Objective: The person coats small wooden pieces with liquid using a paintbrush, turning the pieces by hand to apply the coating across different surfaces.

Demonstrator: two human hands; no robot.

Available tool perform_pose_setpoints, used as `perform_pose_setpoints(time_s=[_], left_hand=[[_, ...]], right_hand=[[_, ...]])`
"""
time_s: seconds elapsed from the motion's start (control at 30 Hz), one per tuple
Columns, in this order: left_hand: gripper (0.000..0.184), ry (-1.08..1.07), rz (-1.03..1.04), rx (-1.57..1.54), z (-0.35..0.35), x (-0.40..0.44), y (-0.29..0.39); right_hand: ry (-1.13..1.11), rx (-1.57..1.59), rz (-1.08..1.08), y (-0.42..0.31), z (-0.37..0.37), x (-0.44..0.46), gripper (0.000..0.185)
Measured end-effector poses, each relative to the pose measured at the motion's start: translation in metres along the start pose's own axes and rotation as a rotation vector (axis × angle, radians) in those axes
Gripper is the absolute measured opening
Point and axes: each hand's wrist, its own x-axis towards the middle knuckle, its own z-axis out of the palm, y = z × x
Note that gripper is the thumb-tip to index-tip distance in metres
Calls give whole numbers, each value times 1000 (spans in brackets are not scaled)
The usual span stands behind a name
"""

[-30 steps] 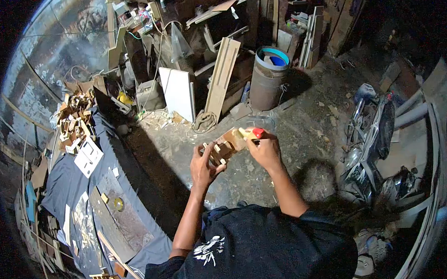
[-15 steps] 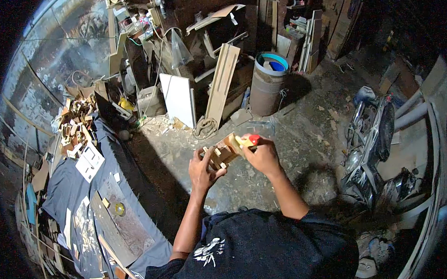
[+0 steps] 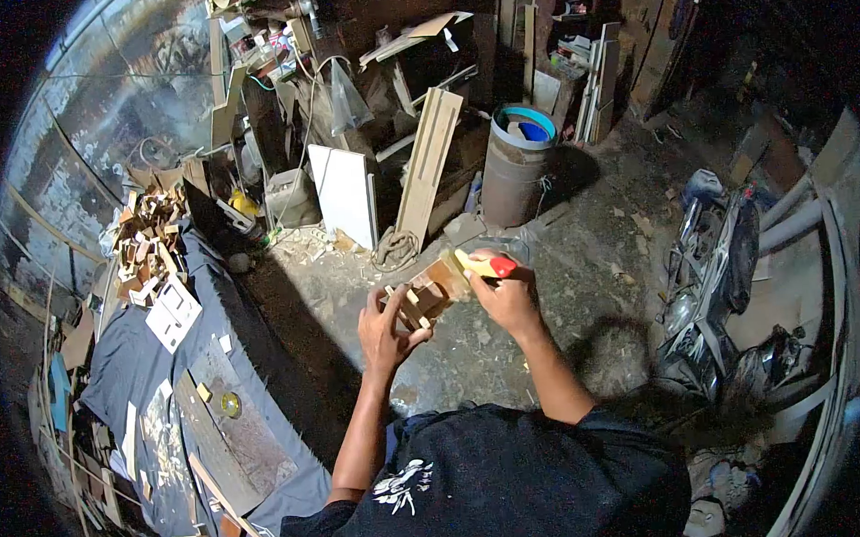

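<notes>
My left hand (image 3: 385, 334) is closed around a small wooden piece (image 3: 433, 297) made of light and darker brown parts, held up in front of my chest. In my right hand (image 3: 509, 302) is a paintbrush (image 3: 485, 264) with a yellow handle and a red end. Its pale bristles lie at the far right end of the wooden piece and appear to touch it. My fingers hide part of both things.
To the left, a cloth-covered bench (image 3: 295, 477) carries a heap of small wood pieces (image 3: 150, 242), a white panel (image 3: 173, 313) and a roll of tape (image 3: 230, 404). Ahead stand a barrel (image 3: 514, 185) and leaning boards (image 3: 426, 164). A motorcycle (image 3: 710, 282) is at right.
My right hand and the paintbrush have shifted slightly, with the red end now farther right and the handle lying flatter. My left hand still holds the wooden piece, slightly lower.
</notes>
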Motion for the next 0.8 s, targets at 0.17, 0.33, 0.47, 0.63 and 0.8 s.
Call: perform_pose_setpoints(time_s=[0.17,0.33,0.47,0.63,0.8], left_hand=[[87,2,27,55,-9,5,9],[79,38,119,166,-10,6,13],[73,31,236,247,-13,5,16],[71,57,290,300,-13,5,14],[72,17,310,283,-6,2,8]], right_hand=[[-139,-96,27,-4,-6,-3,24],[-90,-104,52,-23,-12,1,22],[-2,114,2,-29,-12,-1,20],[70,72,82,-7,-20,7,20],[54,48,-82,-18,-14,-4,21]])
